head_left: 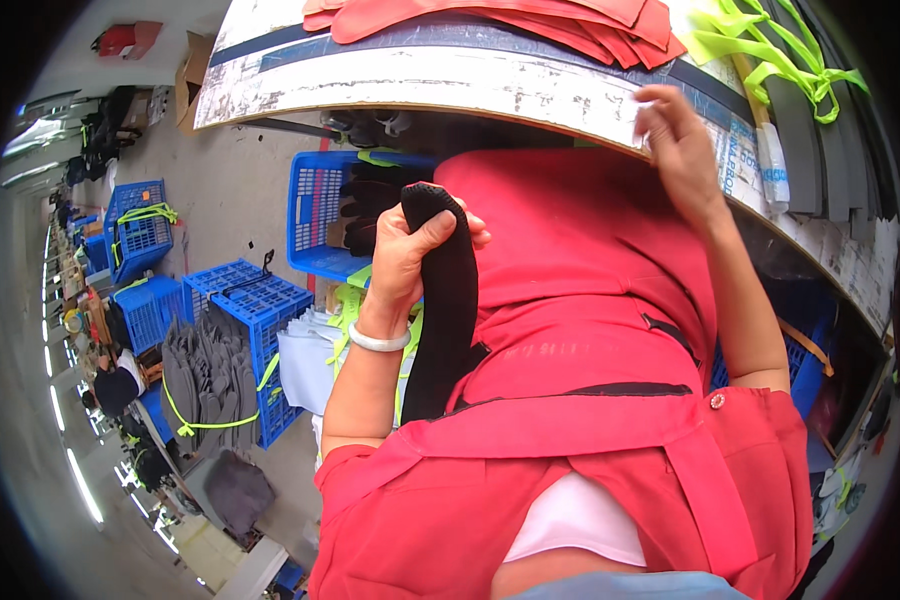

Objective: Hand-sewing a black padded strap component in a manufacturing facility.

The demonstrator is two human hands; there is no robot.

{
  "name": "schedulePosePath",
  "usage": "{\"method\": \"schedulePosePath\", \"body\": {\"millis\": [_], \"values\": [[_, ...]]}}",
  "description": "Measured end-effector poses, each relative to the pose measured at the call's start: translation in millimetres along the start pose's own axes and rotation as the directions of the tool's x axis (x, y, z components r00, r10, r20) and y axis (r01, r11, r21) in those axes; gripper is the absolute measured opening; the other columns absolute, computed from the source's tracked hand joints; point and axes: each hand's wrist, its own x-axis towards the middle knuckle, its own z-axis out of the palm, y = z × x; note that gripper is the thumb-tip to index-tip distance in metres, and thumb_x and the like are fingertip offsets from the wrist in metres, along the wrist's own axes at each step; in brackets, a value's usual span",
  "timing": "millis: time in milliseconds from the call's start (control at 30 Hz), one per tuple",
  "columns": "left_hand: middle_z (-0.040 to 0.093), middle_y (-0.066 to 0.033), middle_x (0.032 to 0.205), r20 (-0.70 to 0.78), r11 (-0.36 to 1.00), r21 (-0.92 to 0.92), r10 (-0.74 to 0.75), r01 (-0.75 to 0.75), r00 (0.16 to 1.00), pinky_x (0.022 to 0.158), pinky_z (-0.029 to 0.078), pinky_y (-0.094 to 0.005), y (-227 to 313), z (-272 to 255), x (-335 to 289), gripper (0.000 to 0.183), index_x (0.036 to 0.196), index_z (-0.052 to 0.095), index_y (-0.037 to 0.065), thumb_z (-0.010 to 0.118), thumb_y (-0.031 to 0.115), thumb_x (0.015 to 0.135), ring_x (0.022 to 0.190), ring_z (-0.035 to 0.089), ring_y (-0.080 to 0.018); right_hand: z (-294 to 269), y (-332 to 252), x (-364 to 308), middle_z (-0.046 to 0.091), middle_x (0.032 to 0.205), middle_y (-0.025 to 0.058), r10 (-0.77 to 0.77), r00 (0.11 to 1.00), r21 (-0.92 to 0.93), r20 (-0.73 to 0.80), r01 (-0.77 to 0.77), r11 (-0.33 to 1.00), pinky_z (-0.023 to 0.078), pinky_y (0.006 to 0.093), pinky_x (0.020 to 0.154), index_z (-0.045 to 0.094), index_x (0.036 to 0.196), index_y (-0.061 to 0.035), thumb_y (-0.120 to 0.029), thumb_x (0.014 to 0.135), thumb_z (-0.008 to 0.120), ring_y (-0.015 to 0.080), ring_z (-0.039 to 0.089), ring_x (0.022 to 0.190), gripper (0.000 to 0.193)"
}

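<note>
My left hand (405,250), with a white bangle at the wrist, grips the upper end of a long, curved black fabric piece (440,300). Its thumb presses on the front face, and the piece hangs down along my forearm to the red apron (570,350). At the front edge of the worktable (420,85), my right hand (682,150) is raised with loosely bent fingers apart and nothing visible in them. A stack of red fabric pieces (530,20) lies on the table, beyond both hands.
Bright green ties (780,60) and dark grey strips (820,150) lie at the table's right. Left of me, a blue crate (315,215) holds black pieces. More blue crates (255,290) and a tied grey bundle (210,370) stand farther left. Pale fabric (310,355) sits beside my left forearm.
</note>
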Motion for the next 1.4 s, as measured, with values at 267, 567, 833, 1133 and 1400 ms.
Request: {"method": "schedulePosePath", "body": {"millis": [267, 567, 833, 1133, 1400], "values": [[0.062, -0.0130, 0.092, 0.099, 0.991, -0.120, 0.072, -0.060, 0.993, 0.075, 0.050, -0.0310, 15.9, 8.2, 6.3, 0.032, 0.101, 0.059, -0.002, 0.072, 0.025, 0.086, 0.081, 0.062, -0.0213, 69.1, -78.5, -43.6, 0.065, 0.078, 0.0147, -0.091, 0.876, 0.169, 0.474, 0.011, 0.986, 0.050, 0.0328, 0.061, 0.063, 0.103, -0.0018, -0.012, 0.094, 0.058, 0.0270, 0.065, 0.068, 0.014], [0.063, -0.0125, 0.094, 0.112, 0.989, -0.051, 0.142, -0.137, 0.984, 0.080, 0.050, -0.0317, 17.0, 5.6, -7.0, 0.027, 0.096, 0.062, -0.003, 0.073, 0.019, 0.085, 0.084, 0.062, -0.0208, 88.6, -91.7, -50.4, 0.064, 0.079, 0.0175, -0.219, 0.871, 0.223, 0.441, 0.130, 0.966, 0.048, 0.0375, 0.060, 0.062, 0.097, -0.0025, -0.013, 0.094, 0.058, 0.0358, 0.063, 0.072, 0.012], [0.063, -0.0111, 0.092, 0.139, 0.988, 0.010, 0.153, -0.156, 0.978, 0.078, 0.050, -0.0292, 13.0, 3.9, -11.0, 0.020, 0.094, 0.064, -0.002, 0.073, 0.012, 0.083, 0.083, 0.062, -0.0184, 89.1, -88.1, -57.9, 0.060, 0.073, 0.0189, -0.221, 0.830, 0.153, 0.511, 0.166, 0.974, 0.046, 0.0393, 0.058, 0.061, 0.095, -0.0013, -0.015, 0.093, 0.060, 0.0357, 0.061, 0.068, 0.014], [0.064, -0.0065, 0.086, 0.079, 0.977, -0.063, 0.207, -0.202, 0.975, 0.072, 0.048, -0.0239, -0.2, 19.8, -15.7, 0.015, 0.093, 0.064, 0.000, 0.072, 0.010, 0.086, 0.078, 0.060, -0.0134, 95.5, -77.1, -73.7, 0.049, 0.063, -0.0041, 0.038, 0.698, 0.621, 0.715, -0.659, 0.424, 0.022, 0.0176, 0.042, 0.060, 0.095, -0.0025, -0.021, 0.099, 0.055, 0.0009, 0.033, 0.048, 0.019], [0.062, -0.0065, 0.093, 0.105, 0.971, 0.084, 0.214, -0.223, 0.971, 0.075, 0.047, -0.0237, 11.0, -0.3, -22.1, 0.022, 0.099, 0.065, -0.002, 0.071, 0.016, 0.087, 0.083, 0.060, -0.0139, 79.2, -94.9, -54.2, 0.051, 0.063, 0.0025, -0.081, 0.737, 0.248, 0.671, -0.120, 0.961, 0.037, 0.0241, 0.052, 0.061, 0.092, 0.0008, -0.016, 0.096, 0.057, 0.0070, 0.044, 0.056, 0.018]]}}
